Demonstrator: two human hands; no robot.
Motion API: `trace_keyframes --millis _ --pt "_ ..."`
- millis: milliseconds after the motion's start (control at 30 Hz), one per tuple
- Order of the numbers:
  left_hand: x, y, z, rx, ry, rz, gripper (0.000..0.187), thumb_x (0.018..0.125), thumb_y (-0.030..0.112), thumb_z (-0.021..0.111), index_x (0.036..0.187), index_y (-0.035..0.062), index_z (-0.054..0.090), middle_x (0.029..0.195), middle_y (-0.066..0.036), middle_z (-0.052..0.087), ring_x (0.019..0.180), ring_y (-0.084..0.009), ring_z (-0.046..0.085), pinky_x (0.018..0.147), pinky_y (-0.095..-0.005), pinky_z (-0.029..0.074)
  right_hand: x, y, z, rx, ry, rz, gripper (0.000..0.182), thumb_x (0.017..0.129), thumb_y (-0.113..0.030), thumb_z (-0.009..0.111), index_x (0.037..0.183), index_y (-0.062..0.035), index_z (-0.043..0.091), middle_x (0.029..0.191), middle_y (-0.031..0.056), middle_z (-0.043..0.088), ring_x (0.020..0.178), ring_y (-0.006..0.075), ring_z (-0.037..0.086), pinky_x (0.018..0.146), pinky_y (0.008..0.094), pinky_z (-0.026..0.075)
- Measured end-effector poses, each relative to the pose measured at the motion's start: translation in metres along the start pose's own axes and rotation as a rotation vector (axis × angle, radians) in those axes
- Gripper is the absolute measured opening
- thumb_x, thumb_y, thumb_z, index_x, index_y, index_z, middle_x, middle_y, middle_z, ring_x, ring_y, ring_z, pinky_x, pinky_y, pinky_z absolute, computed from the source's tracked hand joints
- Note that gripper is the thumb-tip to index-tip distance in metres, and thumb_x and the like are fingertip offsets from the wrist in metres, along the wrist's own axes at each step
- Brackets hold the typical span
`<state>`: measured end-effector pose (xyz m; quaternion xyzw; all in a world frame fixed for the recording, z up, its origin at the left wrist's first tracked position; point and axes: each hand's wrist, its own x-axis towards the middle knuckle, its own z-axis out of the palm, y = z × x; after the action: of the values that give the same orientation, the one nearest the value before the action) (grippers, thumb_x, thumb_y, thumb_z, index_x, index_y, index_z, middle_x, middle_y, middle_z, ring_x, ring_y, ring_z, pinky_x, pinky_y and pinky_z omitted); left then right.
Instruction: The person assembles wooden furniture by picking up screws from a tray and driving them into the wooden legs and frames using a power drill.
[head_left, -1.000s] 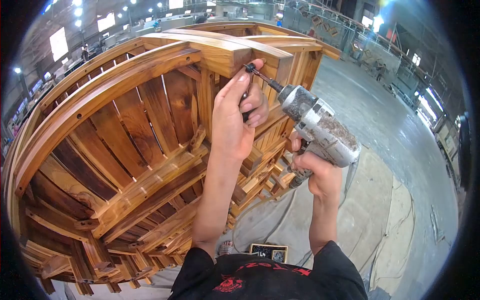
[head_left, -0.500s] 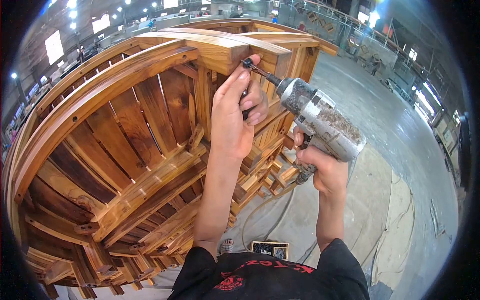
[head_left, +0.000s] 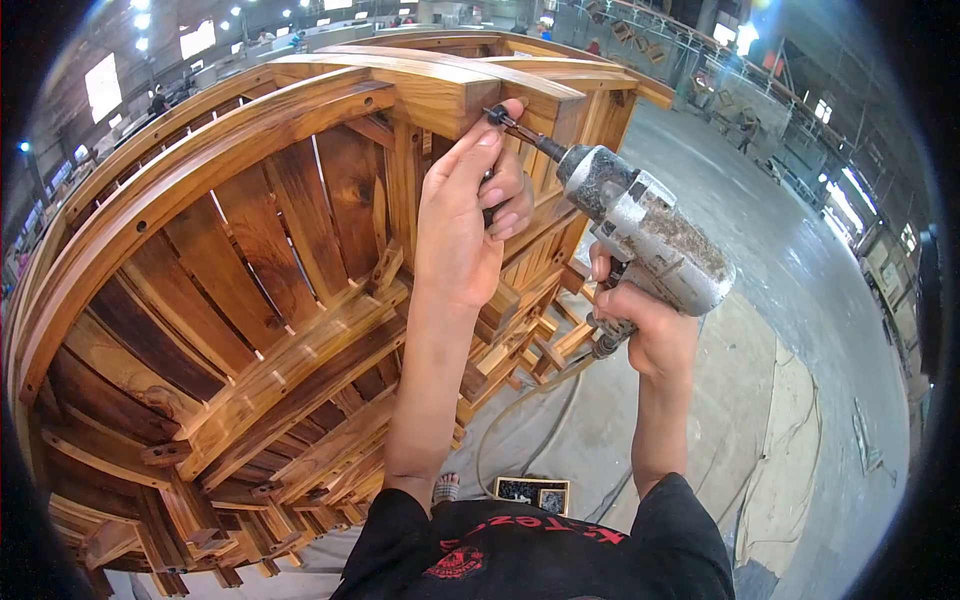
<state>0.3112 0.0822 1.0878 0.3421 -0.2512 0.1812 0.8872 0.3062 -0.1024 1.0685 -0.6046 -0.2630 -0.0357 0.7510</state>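
Note:
My right hand (head_left: 650, 325) is wrapped around the handle of a worn silver air impact driver (head_left: 665, 245), which points up and to the left. Its thin bit meets a small black bolt (head_left: 497, 115) that my left hand (head_left: 465, 205) pinches between thumb and finger. More dark pieces show under the curled fingers of that hand, too covered to count. Right at the bolt is the end of a wooden beam (head_left: 430, 100), part of a large curved slatted wooden frame (head_left: 250, 120). My fingers hide where the bolt's tip points.
An air hose (head_left: 485, 450) runs from the driver down to the floor sheet (head_left: 720, 400). Near my feet lies a box of small dark parts (head_left: 533, 493). Concrete floor (head_left: 800, 270) stretches off to the right, with workshop racks and a person (head_left: 748, 128) farther back.
The view has shifted slightly. Both hands keep their hold, and the driver's bit stays at the bolt beside the beam end.

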Motion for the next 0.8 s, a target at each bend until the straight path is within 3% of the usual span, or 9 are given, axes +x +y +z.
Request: trace_keyframes --millis 167,267,333,367,400,500,633,700,800 --pt "-0.001 0.0 0.0 0.004 -0.002 -0.005 0.03 0.099 0.018 0.045 0.123 0.0022 0.054 0.059 0.007 0.03 0.05 -0.0043 0.028 0.045 -0.0191 0.025 0.001 -0.002 -0.002 -0.003 0.003 0.003 0.043 0.061 0.011 0.057 0.103 0.001 0.057 0.085 0.0082 0.056 0.063 0.0118 0.051 0.053 0.0245 0.043" --pt "-0.007 0.001 0.0 0.025 0.025 -0.013 0.029 0.098 0.017 0.046 0.12 0.0022 0.056 0.058 0.007 0.031 0.049 -0.0039 0.028 0.044 -0.019 0.024 0.003 -0.001 -0.01 -0.002 -0.066 0.015 0.035 0.066 0.012 0.061 0.098 -0.0005 0.063 0.089 -0.0001 0.062 0.078 0.008 0.055 0.065 0.0236 0.043" --pt "-0.02 0.003 -0.008 0.325 0.153 0.075 0.026 0.097 0.014 0.045 0.116 0.0025 0.059 0.057 0.007 0.032 0.047 -0.0031 0.028 0.043 -0.0189 0.022 0.004 -0.002 -0.012 -0.024 -0.08 0.002 0.033 0.066 0.011 0.061 0.097 -0.0006 0.063 0.087 -0.0006 0.061 0.076 0.0076 0.053 0.063 0.0232 0.042" --pt "-0.036 0.008 -0.01 0.481 0.352 0.233 0.025 0.096 0.01 0.044 0.112 0.0019 0.061 0.057 0.007 0.033 0.047 -0.0019 0.028 0.041 -0.0192 0.021 0.008 -0.004 -0.015 -0.021 -0.079 -0.007 0.033 0.066 0.011 0.061 0.097 -0.0006 0.063 0.087 -0.0006 0.061 0.076 0.0076 0.053 0.063 0.0232 0.042" --pt "-0.04 0.009 -0.021 0.408 0.392 0.317 0.025 0.095 0.007 0.043 0.112 0.0015 0.061 0.057 0.008 0.033 0.047 -0.0016 0.028 0.04 -0.0195 0.021 0.009 -0.005 -0.017 -0.017 -0.103 0.015 0.032 0.066 0.011 0.061 0.096 -0.0004 0.063 0.087 -0.0004 0.061 0.076 0.0077 0.054 0.063 0.0231 0.042" --pt "-0.034 0.029 -0.021 0.519 0.619 0.451 0.035 0.094 0.003 0.043 0.128 0.0003 0.045 0.064 0.004 0.037 0.051 -0.0029 0.033 0.043 -0.0191 0.024 0.013 -0.014 -0.023 -0.058 -0.135 0.041 0.031 0.065 0.012 0.061 0.094 0.0 0.062 0.087 0.0002 0.061 0.076 0.0078 0.054 0.063 0.0234 0.042" --pt "-0.01 0.038 -0.043 0.559 0.56 0.43 0.042 0.093 0.003 0.043 0.134 -0.0009 0.033 0.068 0.002 0.04 0.055 -0.0034 0.037 0.045 -0.0189 0.027 0.021 -0.021 -0.021 -0.162 -0.143 -0.054 0.043 0.059 0.008 0.057 0.101 -0.0001 0.058 0.083 0.0056 0.053 0.074 0.0127 0.049 0.059 0.0249 0.039" --pt "0.002 0.033 -0.043 0.582 0.506 0.348 0.046 0.092 0.002 0.044 0.135 -0.0024 0.028 0.073 -0.001 0.044 0.056 -0.0044 0.039 0.047 -0.019 0.03 0.025 -0.023 -0.025 -0.186 -0.143 -0.033 0.043 0.058 0.007 0.058 0.101 -0.0001 0.058 0.084 0.0059 0.053 0.076 0.0134 0.05 0.06 0.0252 0.04" --pt "0.016 0.018 -0.039 0.57 0.515 0.407 0.05 0.091 -0.001 0.043 0.135 -0.0021 0.021 0.079 -0.004 0.046 0.056 -0.0058 0.04 0.046 -0.02 0.031 0.027 -0.027 -0.026 -0.204 -0.168 -0.021 0.04 0.059 0.007 0.057 0.098 -0.0003 0.058 0.082 0.0054 0.053 0.076 0.0132 0.049 0.059 0.0252 0.039"
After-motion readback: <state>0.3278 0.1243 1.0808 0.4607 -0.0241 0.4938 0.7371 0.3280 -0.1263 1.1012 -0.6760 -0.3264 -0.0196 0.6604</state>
